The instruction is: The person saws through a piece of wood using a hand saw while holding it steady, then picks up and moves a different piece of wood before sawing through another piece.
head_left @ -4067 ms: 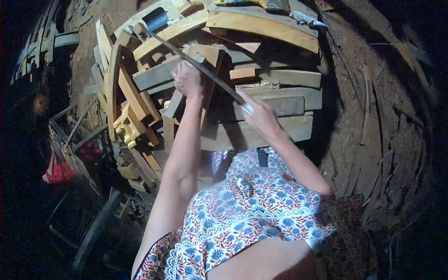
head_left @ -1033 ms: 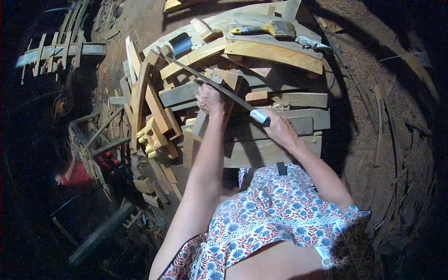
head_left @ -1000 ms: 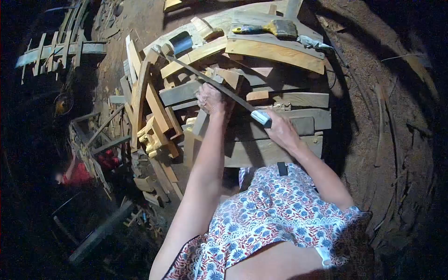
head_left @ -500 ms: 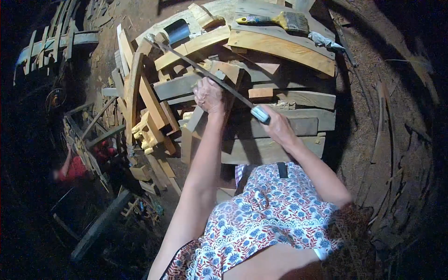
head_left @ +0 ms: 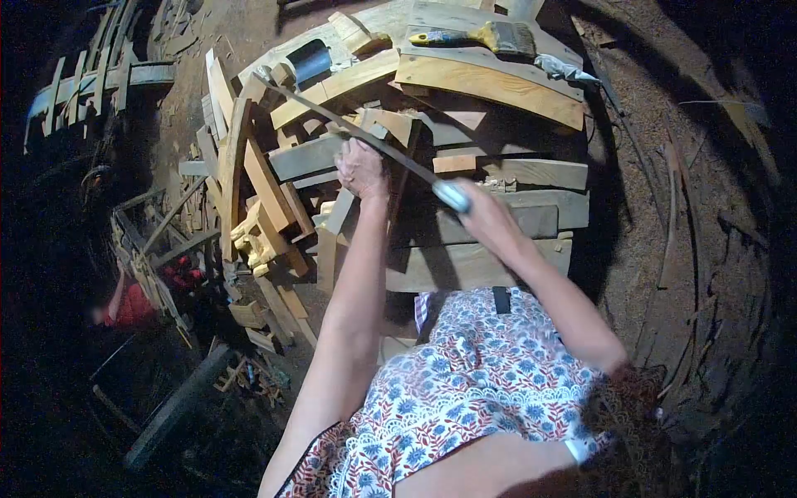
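My right hand (head_left: 486, 217) is closed round the pale blue handle (head_left: 452, 196) of a long, narrow-bladed tool. Its metal blade (head_left: 407, 163) slants up and left across the wood, passing just beyond my left hand (head_left: 363, 170). The blade's exact kind is hard to make out at this angle. With its fingers folded, my left hand grips a piece of wood (head_left: 388, 124) close beside the blade. Part of that piece is hidden under the hand and the tool.
Grey planks (head_left: 481, 264) lie stacked before me. A curved board (head_left: 490, 90) and a paintbrush (head_left: 498, 38) are at the back. Loose wood offcuts (head_left: 267, 178) crowd the left side. A person in red (head_left: 133, 305) is at the far left. Sawdust covers the ground (head_left: 643, 108) on the right.
The whole view has shifted slightly, so most things sit a little further left. My right hand and the handle are slightly blurred now. Both hands keep their holds.
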Demonstrator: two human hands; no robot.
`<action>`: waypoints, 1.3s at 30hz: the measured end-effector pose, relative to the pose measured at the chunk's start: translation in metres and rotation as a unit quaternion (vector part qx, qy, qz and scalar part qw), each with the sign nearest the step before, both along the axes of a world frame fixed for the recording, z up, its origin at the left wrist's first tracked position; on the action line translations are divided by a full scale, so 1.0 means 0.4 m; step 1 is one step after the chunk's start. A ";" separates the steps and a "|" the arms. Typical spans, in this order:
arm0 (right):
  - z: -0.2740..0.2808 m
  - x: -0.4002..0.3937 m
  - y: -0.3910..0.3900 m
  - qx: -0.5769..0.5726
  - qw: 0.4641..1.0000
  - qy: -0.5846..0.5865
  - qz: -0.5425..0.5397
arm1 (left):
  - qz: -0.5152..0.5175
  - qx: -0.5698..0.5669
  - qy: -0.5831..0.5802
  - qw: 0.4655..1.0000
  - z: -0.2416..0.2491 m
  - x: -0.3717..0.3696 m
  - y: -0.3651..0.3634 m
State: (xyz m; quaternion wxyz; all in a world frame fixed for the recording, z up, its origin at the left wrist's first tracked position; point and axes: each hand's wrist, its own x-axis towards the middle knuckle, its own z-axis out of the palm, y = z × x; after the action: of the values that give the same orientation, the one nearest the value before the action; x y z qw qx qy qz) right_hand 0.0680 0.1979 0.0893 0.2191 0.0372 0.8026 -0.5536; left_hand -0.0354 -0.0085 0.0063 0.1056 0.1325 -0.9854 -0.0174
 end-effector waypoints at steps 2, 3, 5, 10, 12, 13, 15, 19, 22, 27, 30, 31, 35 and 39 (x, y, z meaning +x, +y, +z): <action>-0.013 -0.079 -0.061 0.076 0.997 0.025 0.009 | 0.006 0.004 0.007 1.000 0.010 -0.007 -0.007; -0.010 -0.088 -0.064 0.076 0.996 0.035 0.008 | 0.014 0.009 0.013 1.000 0.012 -0.007 -0.008; -0.009 -0.063 -0.063 0.047 0.996 0.067 -0.017 | 0.023 0.015 0.013 1.000 0.006 -0.013 -0.016; 0.077 0.082 0.051 0.082 0.995 -0.055 -0.007 | 0.021 0.007 0.004 1.000 0.015 -0.019 -0.010; 0.052 0.162 0.093 0.131 0.990 -0.043 -0.010 | 0.010 -0.002 0.024 1.000 0.009 -0.018 -0.014; 0.042 0.165 0.097 0.132 0.990 -0.044 -0.009 | 0.011 -0.005 0.025 1.000 0.006 -0.021 -0.015; 0.049 0.150 0.097 0.094 0.995 -0.034 -0.012 | 0.009 -0.006 0.022 1.000 0.002 -0.018 -0.016; -0.015 -0.099 -0.062 0.079 0.995 0.036 0.040 | -0.001 -0.007 0.016 1.000 0.000 -0.005 -0.023; 0.001 -0.121 -0.076 0.074 0.997 0.038 0.008 | -0.003 0.000 0.029 1.000 -0.033 -0.038 -0.040; 0.027 0.141 0.092 0.090 0.995 0.026 -0.016 | 0.020 0.008 0.022 1.000 0.008 -0.024 -0.015; 0.015 0.177 0.104 0.109 0.993 0.031 -0.019 | 0.003 0.000 0.036 0.999 -0.002 -0.018 -0.026; 0.020 0.149 0.098 0.099 0.995 0.017 -0.011 | -0.014 0.003 0.056 0.998 0.005 -0.023 -0.023; -0.060 -0.063 -0.038 0.098 0.992 0.063 0.039 | 0.000 0.001 0.013 1.000 -0.018 -0.016 -0.039; -0.053 -0.066 -0.059 0.039 0.991 0.124 0.007 | 0.031 0.012 -0.012 0.999 0.005 -0.023 -0.021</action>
State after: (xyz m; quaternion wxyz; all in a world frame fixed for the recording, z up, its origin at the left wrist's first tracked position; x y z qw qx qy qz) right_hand 0.0416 0.1745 0.0682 0.1202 -0.0293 0.8448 -0.5206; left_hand -0.0446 -0.0170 0.0085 0.0930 0.1644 -0.9817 -0.0240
